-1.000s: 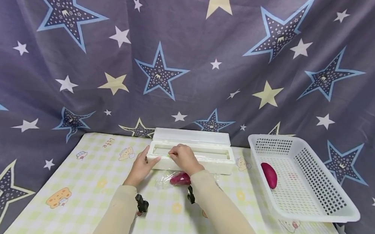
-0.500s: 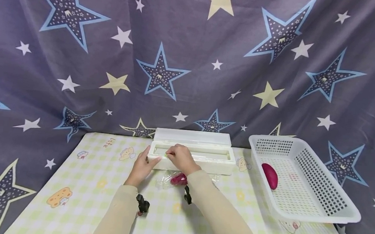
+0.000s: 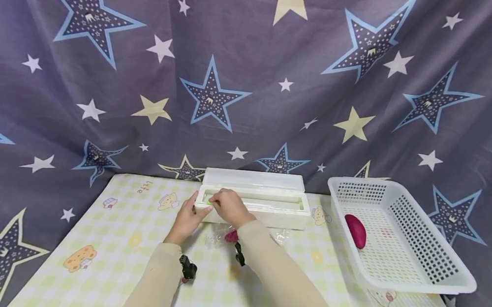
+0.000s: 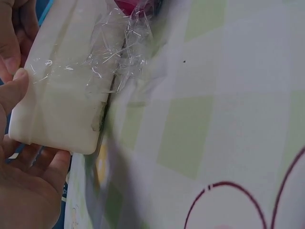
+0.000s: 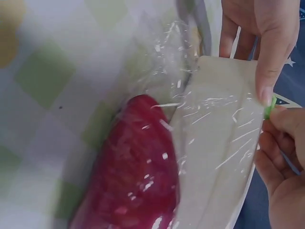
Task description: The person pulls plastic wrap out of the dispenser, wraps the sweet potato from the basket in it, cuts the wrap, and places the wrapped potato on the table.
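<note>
A long white cling film dispenser lies across the far part of the table, its lid raised at the back. My left hand grips its left end, thumb at the front edge. Between thumb and fingers, my right hand pinches a small green slide cutter on the dispenser's edge, close beside the left thumb. Clear film hangs down over the dispenser's front. Under the film lies a smooth, purplish-red oblong piece of produce; in the head view the right forearm partly hides it.
To the right stands a white perforated plastic basket holding another purplish-red oblong piece. A checked cloth covers the table. A dark star-patterned curtain hangs right behind the dispenser.
My right hand has slid left along the dispenser's edge with the green cutter, nearing the left hand. The left hand keeps its hold on the dispenser's end.
</note>
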A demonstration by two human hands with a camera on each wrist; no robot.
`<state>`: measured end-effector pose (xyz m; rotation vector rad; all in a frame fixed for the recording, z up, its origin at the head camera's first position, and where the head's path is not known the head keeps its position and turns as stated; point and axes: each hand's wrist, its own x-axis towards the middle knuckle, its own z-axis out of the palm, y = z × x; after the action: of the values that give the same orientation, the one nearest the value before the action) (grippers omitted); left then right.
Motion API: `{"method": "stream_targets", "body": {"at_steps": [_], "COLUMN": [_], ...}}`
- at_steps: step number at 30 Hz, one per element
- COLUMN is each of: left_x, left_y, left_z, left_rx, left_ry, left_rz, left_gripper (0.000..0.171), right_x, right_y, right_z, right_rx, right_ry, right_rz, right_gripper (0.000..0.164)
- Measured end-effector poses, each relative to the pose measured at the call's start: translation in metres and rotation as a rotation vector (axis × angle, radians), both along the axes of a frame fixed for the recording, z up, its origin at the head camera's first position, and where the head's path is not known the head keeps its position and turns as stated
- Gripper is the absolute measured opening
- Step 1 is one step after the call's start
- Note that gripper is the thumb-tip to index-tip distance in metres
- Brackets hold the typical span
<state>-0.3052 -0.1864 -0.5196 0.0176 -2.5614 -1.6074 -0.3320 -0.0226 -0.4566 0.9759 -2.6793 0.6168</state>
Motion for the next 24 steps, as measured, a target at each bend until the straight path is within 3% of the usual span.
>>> {"method": "stream_targets", "body": {"at_steps": [12,24], "left_x": [0.000,-0.001], "left_y": [0.001,-0.001], "left_z": [0.002,0.000], "left_rx": [-0.016,-0.010], "left_ry": [-0.043,-0.017], "left_rz": [0.014,-0.004], "left_gripper": [0.086,0.083], "right_x": [0.002,0.002], "right_y": [-0.008,-0.015], "right_z": [0.007,0.007], "right_rx": [0.031,0.013], "right_ry": [-0.026,-0.060], "right_rz": [-0.031,-0.038], "right_gripper": [0.014,0.017]}}
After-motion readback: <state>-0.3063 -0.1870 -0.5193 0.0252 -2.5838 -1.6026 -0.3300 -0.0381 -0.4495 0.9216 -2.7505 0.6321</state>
